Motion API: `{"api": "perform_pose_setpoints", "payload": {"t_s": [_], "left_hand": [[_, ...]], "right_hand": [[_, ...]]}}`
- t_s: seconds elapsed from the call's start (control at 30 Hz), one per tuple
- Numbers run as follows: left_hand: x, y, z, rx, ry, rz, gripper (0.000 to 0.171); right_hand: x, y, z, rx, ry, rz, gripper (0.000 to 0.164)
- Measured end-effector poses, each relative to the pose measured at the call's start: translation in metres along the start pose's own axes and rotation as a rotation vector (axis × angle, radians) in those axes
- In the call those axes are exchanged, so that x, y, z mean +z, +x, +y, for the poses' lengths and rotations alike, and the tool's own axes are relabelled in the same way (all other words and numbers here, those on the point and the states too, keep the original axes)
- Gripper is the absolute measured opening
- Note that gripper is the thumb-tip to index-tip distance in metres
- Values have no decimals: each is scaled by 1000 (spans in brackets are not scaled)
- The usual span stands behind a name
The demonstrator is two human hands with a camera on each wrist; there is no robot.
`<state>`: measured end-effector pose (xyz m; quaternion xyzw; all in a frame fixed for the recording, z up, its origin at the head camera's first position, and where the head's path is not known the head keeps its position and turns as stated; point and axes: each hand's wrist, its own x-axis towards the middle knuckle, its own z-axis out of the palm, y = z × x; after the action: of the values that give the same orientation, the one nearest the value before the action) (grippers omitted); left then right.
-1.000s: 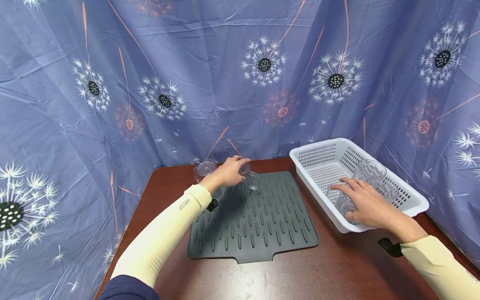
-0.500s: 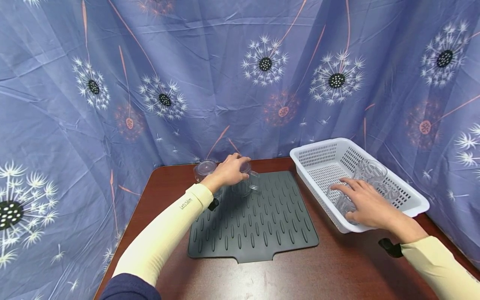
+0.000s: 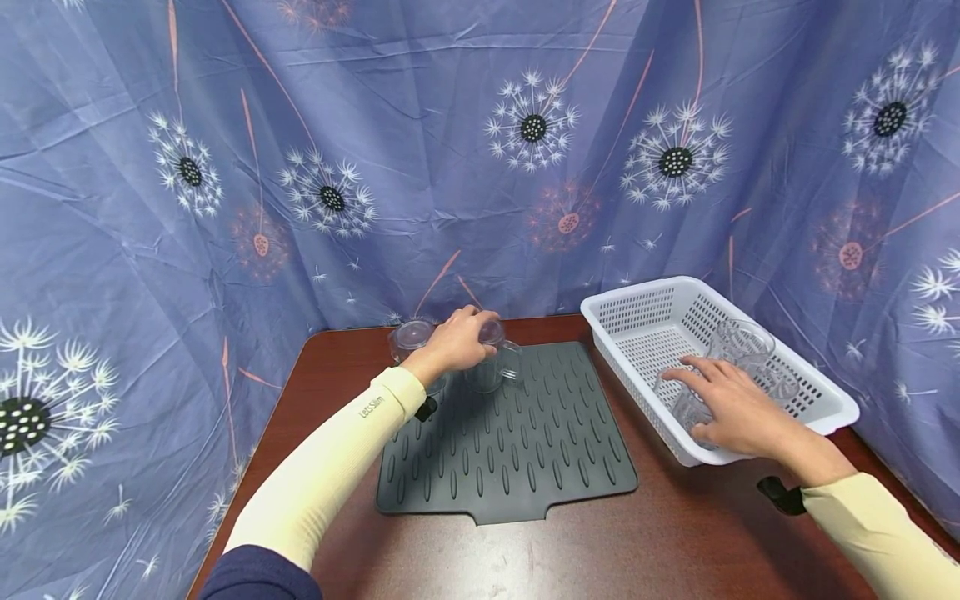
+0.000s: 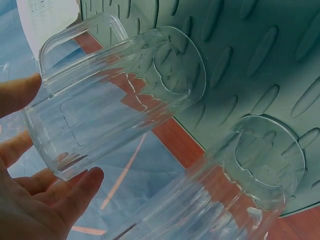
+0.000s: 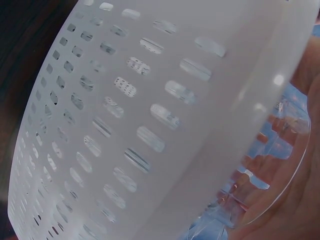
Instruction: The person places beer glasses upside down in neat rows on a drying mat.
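Observation:
Bottom up on the dark ridged mat (image 3: 517,450) stands a clear glass mug (image 3: 486,377), its handle toward the right. My left hand (image 3: 456,340) holds it by the base; the left wrist view shows the thumb (image 4: 22,95) on one side and fingertips (image 4: 92,177) on the other. Left of it stands a second upturned glass mug (image 3: 411,335), partly hidden by my forearm. At the white basket (image 3: 630,367), my right hand (image 3: 727,408) grips another glass mug (image 3: 688,410), thumb and fingers spread around it. Through its glass, the right wrist view shows the fingers.
Behind my right hand, more clear glassware (image 3: 741,337) sits in the basket. The basket's perforated wall (image 5: 125,115) fills most of the right wrist view. A patterned blue curtain (image 3: 420,167) hangs behind the brown table (image 3: 352,550).
Hardly anything moves. The left hand stays at the mug's base, with a very slight shift of the mug and its handle. The right hand keeps its place over the basket.

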<state>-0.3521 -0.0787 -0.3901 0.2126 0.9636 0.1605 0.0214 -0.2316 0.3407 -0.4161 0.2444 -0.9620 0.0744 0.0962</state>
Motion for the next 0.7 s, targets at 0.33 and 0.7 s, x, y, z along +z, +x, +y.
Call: {"api": "perform_pose_setpoints", "payload": {"t_s": [0.33,0.7], "left_hand": [[2,-2,-5,-44,-2,43,65],[-2,-2,-6,-57,1,33,67]], "right_hand": [[2,-5,-1,-6,-1,4,83],[2,-1,0,-34,-8,41,83]]}}
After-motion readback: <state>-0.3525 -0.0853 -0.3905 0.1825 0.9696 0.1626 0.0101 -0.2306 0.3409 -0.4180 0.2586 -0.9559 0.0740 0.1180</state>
